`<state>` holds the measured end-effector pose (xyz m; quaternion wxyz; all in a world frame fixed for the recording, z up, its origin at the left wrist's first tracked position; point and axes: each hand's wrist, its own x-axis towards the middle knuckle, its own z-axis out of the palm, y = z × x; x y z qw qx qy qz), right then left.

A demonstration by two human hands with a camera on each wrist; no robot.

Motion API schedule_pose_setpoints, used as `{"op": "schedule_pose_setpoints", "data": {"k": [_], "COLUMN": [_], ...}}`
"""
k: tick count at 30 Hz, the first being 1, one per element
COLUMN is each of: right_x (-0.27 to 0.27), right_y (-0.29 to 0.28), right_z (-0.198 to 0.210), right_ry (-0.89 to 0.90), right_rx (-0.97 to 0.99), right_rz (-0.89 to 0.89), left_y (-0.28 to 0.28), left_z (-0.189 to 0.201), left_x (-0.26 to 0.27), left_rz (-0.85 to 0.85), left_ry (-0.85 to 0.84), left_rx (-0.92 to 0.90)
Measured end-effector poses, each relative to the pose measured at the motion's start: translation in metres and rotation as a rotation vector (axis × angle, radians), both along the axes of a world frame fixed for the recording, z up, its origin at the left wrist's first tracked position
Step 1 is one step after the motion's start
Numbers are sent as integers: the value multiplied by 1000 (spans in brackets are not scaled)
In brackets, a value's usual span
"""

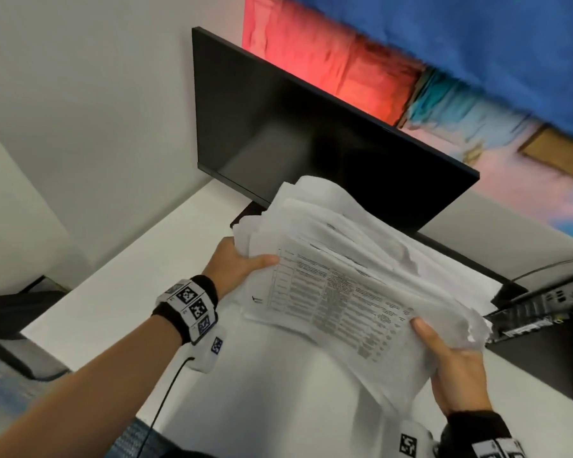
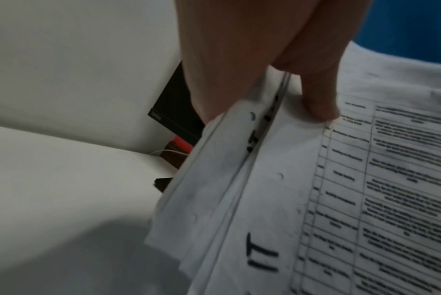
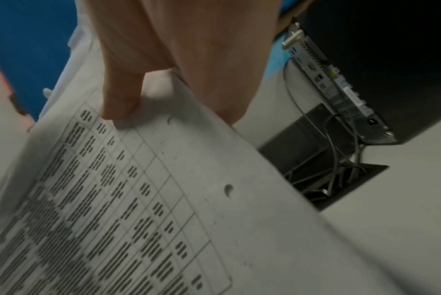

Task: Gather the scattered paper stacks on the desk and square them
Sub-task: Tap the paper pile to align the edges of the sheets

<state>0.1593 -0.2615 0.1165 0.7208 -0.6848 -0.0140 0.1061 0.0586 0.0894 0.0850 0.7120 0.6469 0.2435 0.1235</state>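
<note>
A thick, uneven stack of white printed papers (image 1: 354, 279) is held up above the white desk (image 1: 119, 292), its top sheet showing a printed table. My left hand (image 1: 242, 262) grips the stack's left edge, thumb on top and fingers underneath. My right hand (image 1: 444, 355) grips the right edge the same way. In the left wrist view the thumb (image 2: 317, 101) presses the papers (image 2: 290, 199) and several sheet edges fan apart. The right wrist view shows my thumb (image 3: 121, 99) on the table sheet (image 3: 164, 199). The sheets are misaligned, with ragged edges at the far and right sides.
A dark monitor (image 1: 311, 137) stands just behind the stack, its base partly hidden by the paper. A black computer box with cables (image 1: 549, 312) sits at the right. A cable opening in the desk (image 3: 335, 179) lies beside it. A dark chair (image 1: 17, 312) is at the left.
</note>
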Motion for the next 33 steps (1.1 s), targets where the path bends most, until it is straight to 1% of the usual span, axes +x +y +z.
{"op": "schedule_pose_setpoints", "data": {"k": [3, 5, 8, 10, 13, 15, 17, 19, 21, 24, 26, 31, 33], "right_x": [-3, -6, -9, -8, -2, 2, 5, 7, 8, 13, 16, 25, 25], "right_y": [-2, -4, -7, -4, 4, 7, 4, -7, -14, -14, -11, -14, -11], "right_z": [5, -7, -43, -60, -60, -46, -31, -29, -37, -54, -60, -73, -70], "right_ry": [-92, -66, 77, 156, 212, 161, 69, 11, -12, 10, 28, 125, 171], "right_rx": [32, -25, -226, -293, -265, -240, -233, -249, -286, -358, -377, -318, -286], "right_rz": [8, 52, 113, 98, 33, 37, 33, 38, 63, 166, 180, 38, 8], "left_y": [2, 7, 7, 0, -5, -5, 0, 5, 9, 5, -2, -4, -3], "left_z": [2, -7, -23, -29, -34, -33, -27, -18, -18, -23, -22, -18, -20], "left_x": [-1, -2, 2, 6, 13, 15, 15, 11, 9, 14, 19, 28, 28], "left_rz": [67, 14, -94, -139, -43, 30, 70, 51, -7, -83, -76, 7, -24], "left_ry": [-100, -112, 14, 65, 102, 69, 9, -57, -96, -84, -74, -45, -13], "left_rx": [4, 45, 62, 53, -21, -93, -121, -109, -36, 69, 75, 34, 15]}}
